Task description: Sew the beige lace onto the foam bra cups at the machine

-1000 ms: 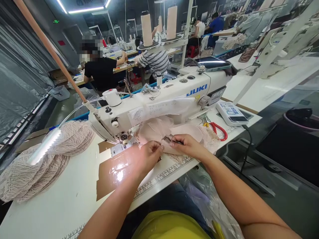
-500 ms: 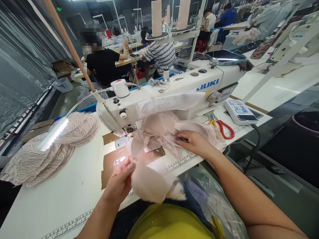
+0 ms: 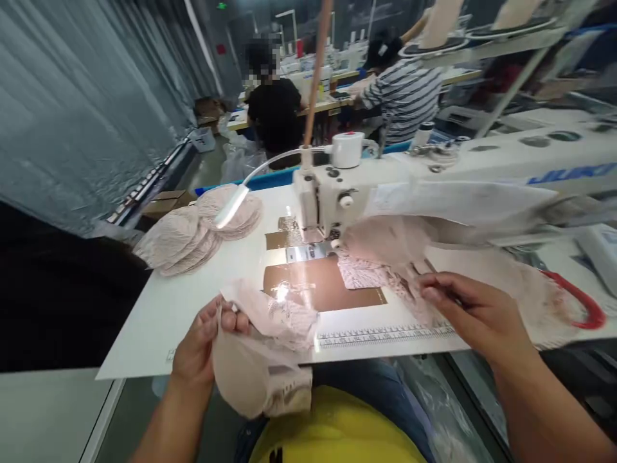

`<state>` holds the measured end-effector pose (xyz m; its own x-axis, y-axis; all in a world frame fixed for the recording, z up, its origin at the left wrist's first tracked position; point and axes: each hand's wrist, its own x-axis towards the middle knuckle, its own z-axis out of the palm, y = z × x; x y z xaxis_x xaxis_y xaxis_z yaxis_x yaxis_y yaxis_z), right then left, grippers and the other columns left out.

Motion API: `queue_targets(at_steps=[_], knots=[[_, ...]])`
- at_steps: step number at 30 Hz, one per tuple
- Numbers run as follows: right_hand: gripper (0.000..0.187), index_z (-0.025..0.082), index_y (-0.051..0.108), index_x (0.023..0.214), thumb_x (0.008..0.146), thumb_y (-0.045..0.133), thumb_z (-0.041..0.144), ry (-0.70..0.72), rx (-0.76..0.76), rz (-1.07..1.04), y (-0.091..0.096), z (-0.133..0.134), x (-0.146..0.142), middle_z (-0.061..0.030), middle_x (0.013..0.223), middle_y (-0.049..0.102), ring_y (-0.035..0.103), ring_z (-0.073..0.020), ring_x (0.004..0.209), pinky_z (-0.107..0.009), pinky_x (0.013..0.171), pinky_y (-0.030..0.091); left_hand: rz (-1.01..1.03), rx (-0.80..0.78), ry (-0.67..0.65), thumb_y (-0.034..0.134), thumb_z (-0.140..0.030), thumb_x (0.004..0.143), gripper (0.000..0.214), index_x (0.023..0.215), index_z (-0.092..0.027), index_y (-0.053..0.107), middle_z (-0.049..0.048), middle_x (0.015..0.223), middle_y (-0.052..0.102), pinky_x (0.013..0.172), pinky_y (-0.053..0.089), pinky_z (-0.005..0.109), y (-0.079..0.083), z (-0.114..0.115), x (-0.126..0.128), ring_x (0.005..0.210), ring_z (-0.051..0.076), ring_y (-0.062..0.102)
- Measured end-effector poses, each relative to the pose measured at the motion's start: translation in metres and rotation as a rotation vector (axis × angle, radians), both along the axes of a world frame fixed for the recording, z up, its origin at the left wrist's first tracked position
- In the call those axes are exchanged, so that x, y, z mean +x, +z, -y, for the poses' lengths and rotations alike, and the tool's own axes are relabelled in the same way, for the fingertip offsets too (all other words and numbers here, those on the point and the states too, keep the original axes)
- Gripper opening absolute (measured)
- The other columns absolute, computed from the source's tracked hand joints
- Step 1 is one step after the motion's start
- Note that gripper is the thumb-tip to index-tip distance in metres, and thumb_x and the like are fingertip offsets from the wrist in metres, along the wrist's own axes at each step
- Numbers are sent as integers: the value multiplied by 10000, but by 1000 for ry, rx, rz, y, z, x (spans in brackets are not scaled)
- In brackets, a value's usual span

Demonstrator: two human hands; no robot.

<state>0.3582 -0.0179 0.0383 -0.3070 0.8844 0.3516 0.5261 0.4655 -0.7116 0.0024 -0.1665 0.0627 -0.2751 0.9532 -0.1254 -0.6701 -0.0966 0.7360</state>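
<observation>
My left hand [image 3: 195, 347] is closed on a beige lace bra cup piece [image 3: 263, 350], held off the table's near edge above my lap. My right hand [image 3: 475, 312] rests on the table to the right, fingers closed on a small thin tool that barely shows, touching pale lace fabric [image 3: 385, 257] lying under the arm of the white sewing machine [image 3: 434, 173]. The needle area and a brown taped patch [image 3: 318, 286] lie between my hands.
A stack of beige lace cups [image 3: 193, 235] lies at the table's far left beside a bent lamp [image 3: 231, 206]. Red-handled scissors [image 3: 578, 305] lie at the right. Two seated people work at tables behind. Plastic sheeting hangs on the left.
My left hand pulled the sewn lace cup away from the needle, leftward and down to the table's edge. My view swung left. The right hand stayed by the fabric.
</observation>
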Motion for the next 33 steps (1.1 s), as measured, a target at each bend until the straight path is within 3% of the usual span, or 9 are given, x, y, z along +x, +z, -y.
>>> queue_targets(at_steps=[3, 5, 9, 13, 17, 22, 28, 31, 33], knots=[[265, 218, 648, 1013, 848, 571, 409, 258, -113, 23, 1, 8, -32, -44, 873, 677, 618, -189, 757, -277, 662, 487, -104, 94, 280, 845, -226, 556, 294, 782, -186, 661, -28, 657, 661, 690, 560, 235, 12, -6, -22, 677, 131, 647], [317, 209, 633, 1064, 870, 530, 437, 400, -195, 11, 1, 13, -56, -45, 847, 661, 609, -180, 747, -265, 643, 480, -178, 49, 318, 834, -273, 589, 320, 855, -191, 676, -22, 712, 685, 672, 539, 205, 9, -8, -30, 663, 112, 636], [413, 198, 625, 1123, 924, 410, 489, 556, -397, -1, 9, 23, -103, -58, 844, 647, 609, -190, 790, -282, 695, 481, -382, -220, -65, 781, -315, 682, 428, 1061, -162, 654, 27, 789, 705, 683, 504, 219, -16, -6, -24, 700, 131, 637], [472, 167, 707, 958, 936, 373, 501, 716, -490, 46, 20, 29, -146, -63, 746, 634, 609, -209, 797, -314, 751, 472, -438, -182, -365, 750, -312, 715, 461, 1135, -175, 620, 41, 937, 689, 877, 469, 308, -30, 0, -11, 940, 203, 634], [461, 138, 684, 1112, 888, 484, 488, 820, -581, 47, 16, 30, -180, -37, 690, 621, 577, -167, 674, -274, 635, 460, -409, -121, -509, 717, -325, 743, 313, 1003, -157, 666, 42, 849, 680, 797, 489, 301, -26, 5, -14, 814, 195, 644], [436, 146, 718, 1036, 852, 542, 500, 907, -664, -75, -2, 35, -204, -19, 674, 618, 546, -133, 630, -246, 593, 444, -473, -167, -550, 733, -296, 729, 241, 883, -113, 702, 58, 795, 684, 664, 493, 238, -30, 7, -23, 714, 168, 631], [415, 159, 715, 1035, 891, 496, 480, 799, -508, 10, -6, 38, -198, -49, 728, 678, 608, -171, 671, -284, 630, 483, -559, -125, -482, 764, -135, 665, 710, 1323, -238, 519, 80, 1340, 534, 871, 489, 272, -21, 10, -35, 1131, 239, 568], [367, 204, 676, 1137, 911, 489, 424, 646, -258, 183, -11, 29, -171, -86, 1029, 704, 634, -234, 921, -363, 824, 484, -603, -211, -625, 751, -123, 667, 654, 1290, -154, 555, 106, 962, 717, 732, 528, 281, -1, 14, -66, 859, 230, 678], [362, 198, 663, 1153, 920, 467, 394, 517, -52, 336, -20, 19, -146, -100, 1048, 693, 623, -263, 945, -400, 819, 484, -658, -291, -519, 774, -110, 626, 588, 1194, -96, 624, 87, 741, 720, 667, 535, 290, 12, 14, -93, 723, 228, 686]])
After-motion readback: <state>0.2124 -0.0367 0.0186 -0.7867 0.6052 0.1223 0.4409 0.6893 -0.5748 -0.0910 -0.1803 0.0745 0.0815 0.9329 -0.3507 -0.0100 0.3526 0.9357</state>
